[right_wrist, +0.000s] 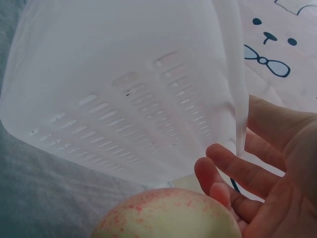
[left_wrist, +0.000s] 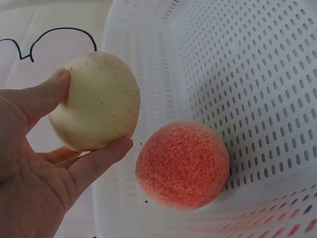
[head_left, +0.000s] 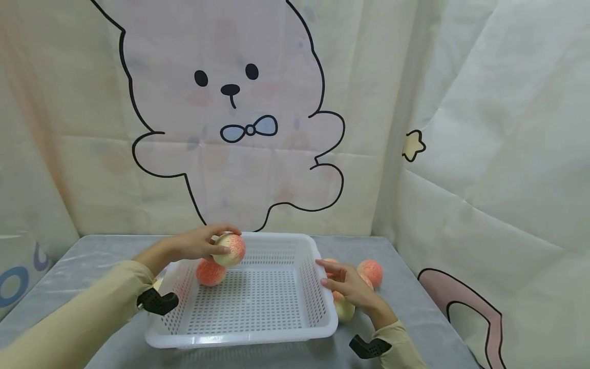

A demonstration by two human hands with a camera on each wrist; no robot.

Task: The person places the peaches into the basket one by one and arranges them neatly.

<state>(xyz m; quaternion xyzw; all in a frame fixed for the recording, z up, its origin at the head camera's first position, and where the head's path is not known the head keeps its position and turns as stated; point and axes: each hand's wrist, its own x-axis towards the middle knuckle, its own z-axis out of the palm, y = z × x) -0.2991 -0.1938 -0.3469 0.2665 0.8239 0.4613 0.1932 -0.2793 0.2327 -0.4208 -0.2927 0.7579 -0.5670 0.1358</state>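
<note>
A white plastic basket (head_left: 249, 302) with slotted walls stands on the table, its right side slightly raised or tilted; I cannot tell which. Over its left end my left hand (head_left: 203, 243) grips a pale yellow and pink peach (left_wrist: 96, 101) between thumb and fingers. Just below, a redder peach (left_wrist: 182, 166) lies inside the basket against the left wall. My right hand (head_left: 346, 282) holds the basket's right rim, with the thumb at the rim and the fingers against the outer wall. Close under those fingers is another peach (right_wrist: 168, 215), outside the basket.
Several peaches lie right of the basket, among them a pink one (head_left: 370, 272) and a yellowish one (head_left: 344, 307). Something yellowish (head_left: 157, 284) shows past the basket's left rim, mostly hidden by the left wrist. A grey cloth (head_left: 405, 328) covers the table; printed curtains (head_left: 350, 77) hang behind.
</note>
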